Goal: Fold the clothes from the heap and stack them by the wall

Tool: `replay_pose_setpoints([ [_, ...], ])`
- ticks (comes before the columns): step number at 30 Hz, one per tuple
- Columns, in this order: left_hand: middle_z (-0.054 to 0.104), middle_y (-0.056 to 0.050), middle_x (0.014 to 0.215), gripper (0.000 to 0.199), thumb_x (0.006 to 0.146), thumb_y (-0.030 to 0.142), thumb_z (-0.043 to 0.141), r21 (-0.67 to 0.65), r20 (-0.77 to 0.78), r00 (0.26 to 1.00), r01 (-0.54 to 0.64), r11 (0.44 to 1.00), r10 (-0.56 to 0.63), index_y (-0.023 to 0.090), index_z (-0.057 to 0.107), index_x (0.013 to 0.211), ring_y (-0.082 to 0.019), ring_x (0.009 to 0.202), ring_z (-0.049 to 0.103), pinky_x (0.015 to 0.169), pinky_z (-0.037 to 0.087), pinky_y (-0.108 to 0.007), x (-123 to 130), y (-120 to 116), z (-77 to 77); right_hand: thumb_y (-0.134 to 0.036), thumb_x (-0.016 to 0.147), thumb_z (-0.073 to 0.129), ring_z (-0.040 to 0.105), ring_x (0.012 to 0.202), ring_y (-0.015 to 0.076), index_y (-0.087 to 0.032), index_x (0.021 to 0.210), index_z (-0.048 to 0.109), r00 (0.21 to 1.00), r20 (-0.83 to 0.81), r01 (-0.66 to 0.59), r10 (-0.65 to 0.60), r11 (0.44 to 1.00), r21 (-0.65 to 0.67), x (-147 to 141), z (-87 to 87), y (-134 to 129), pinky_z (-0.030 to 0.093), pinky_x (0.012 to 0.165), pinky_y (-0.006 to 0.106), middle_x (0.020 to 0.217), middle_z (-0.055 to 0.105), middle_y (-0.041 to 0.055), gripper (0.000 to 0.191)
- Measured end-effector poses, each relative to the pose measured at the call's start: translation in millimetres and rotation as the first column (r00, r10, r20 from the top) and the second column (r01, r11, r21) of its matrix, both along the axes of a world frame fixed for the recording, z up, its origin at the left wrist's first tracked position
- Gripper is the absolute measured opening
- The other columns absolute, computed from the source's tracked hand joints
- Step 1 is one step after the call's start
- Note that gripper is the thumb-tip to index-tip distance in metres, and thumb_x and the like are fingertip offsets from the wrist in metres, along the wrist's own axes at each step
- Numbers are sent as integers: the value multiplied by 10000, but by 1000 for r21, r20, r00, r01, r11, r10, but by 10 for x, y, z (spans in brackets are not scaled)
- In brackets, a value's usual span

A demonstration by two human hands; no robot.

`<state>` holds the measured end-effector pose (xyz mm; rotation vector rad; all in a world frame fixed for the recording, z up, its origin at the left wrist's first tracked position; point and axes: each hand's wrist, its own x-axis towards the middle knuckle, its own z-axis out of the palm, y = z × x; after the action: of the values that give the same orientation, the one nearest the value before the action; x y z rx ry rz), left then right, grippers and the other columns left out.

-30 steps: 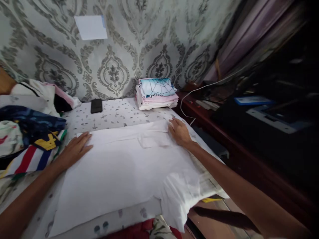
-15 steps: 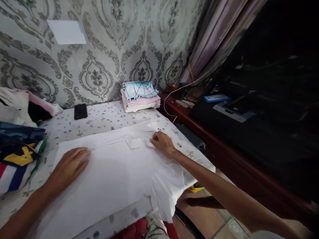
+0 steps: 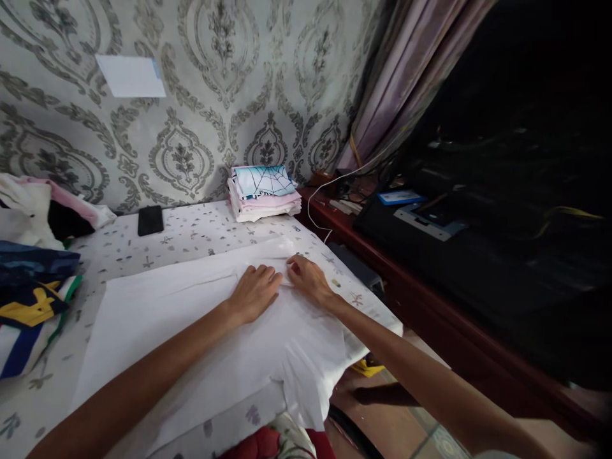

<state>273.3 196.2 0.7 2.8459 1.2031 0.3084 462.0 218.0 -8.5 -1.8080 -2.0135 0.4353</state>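
Observation:
A white shirt (image 3: 148,312) lies spread across the patterned table cover, with loose folds toward its right end. My left hand (image 3: 255,292) rests on the upper part, its fingers curled down and closed on the fabric. Just to the right, my right hand (image 3: 308,278) pinches the same shirt between thumb and fingers. The two hands are close together, with small creases around them. My left forearm crosses over the shirt, hiding part of it.
A stack of folded clothes (image 3: 264,194) stands near the wall, and a black phone (image 3: 150,220) lies left of it. Unfolded clothes (image 3: 33,280) are heaped at the left. A dark red cabinet (image 3: 421,306) borders the table's right side, with a white cable (image 3: 309,207) hanging there.
My left hand has moved right across the shirt, from its left side to beside my right hand. The right hand keeps its pinch in nearly the same place.

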Motion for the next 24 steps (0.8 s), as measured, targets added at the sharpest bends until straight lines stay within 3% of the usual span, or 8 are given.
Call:
replay_pose_setpoints([
  [3,666,-116,1073,255,942,56,407,6,-55,998,-25,1000,25,195,609,1010,-288,1022,616,856,463,-433,140,112,12,-155,890,538,615,950,200,-155,1258,593,996,9,-89,89,991,96,73,-103,-40,465,850,305,1067,669,99,373],
  [7,686,-104,1035,280,910,35,405,-7,-55,996,-71,997,71,178,620,1018,-270,985,633,802,474,-396,103,179,57,-97,873,498,588,1051,238,-144,1291,573,989,64,-141,131,972,190,157,-244,-51,473,956,371,1131,628,137,427],
  [11,698,-41,1014,248,895,104,441,-115,139,970,-183,976,198,224,616,1024,-220,939,639,795,477,-351,-58,162,159,-61,852,473,581,1059,234,-183,1322,550,988,62,-149,139,961,231,195,-312,13,489,955,374,1147,619,118,491],
  [14,696,-28,1006,243,887,120,443,-178,215,954,-170,969,207,236,622,1004,-210,926,633,796,477,-344,-129,128,170,-104,867,515,567,1098,257,-180,1354,549,984,109,-167,143,950,265,164,-295,115,478,985,400,1194,616,132,494],
  [17,684,-49,995,228,920,139,428,-153,157,977,-121,981,145,221,619,1013,-227,951,622,831,480,-368,-120,74,80,-102,872,530,531,1196,289,-175,1244,647,960,210,-238,184,933,270,112,-247,256,445,1019,435,1314,601,155,397],
  [20,664,-80,1055,229,943,151,431,-86,84,992,-83,993,91,204,594,1095,-253,1016,593,870,473,-399,-122,-19,-43,-55,870,501,543,1199,283,-177,1046,723,931,290,-285,220,937,205,106,-206,378,432,1004,426,1232,675,139,308],
  [22,641,-96,1121,272,950,158,435,-45,67,996,-59,997,62,198,554,1191,-264,1050,571,883,467,-416,-184,-93,-96,-54,881,492,559,1181,284,-165,1011,731,925,307,-288,223,939,187,135,-183,407,430,993,430,1170,705,145,293],
  [24,618,-105,1161,308,947,166,451,-21,83,995,-55,998,56,195,519,1246,-268,1067,554,894,460,-428,-304,-152,-114,-60,881,498,546,1212,300,-155,1035,726,921,302,-317,247,925,210,167,-156,368,422,1006,462,1226,686,164,292],
])
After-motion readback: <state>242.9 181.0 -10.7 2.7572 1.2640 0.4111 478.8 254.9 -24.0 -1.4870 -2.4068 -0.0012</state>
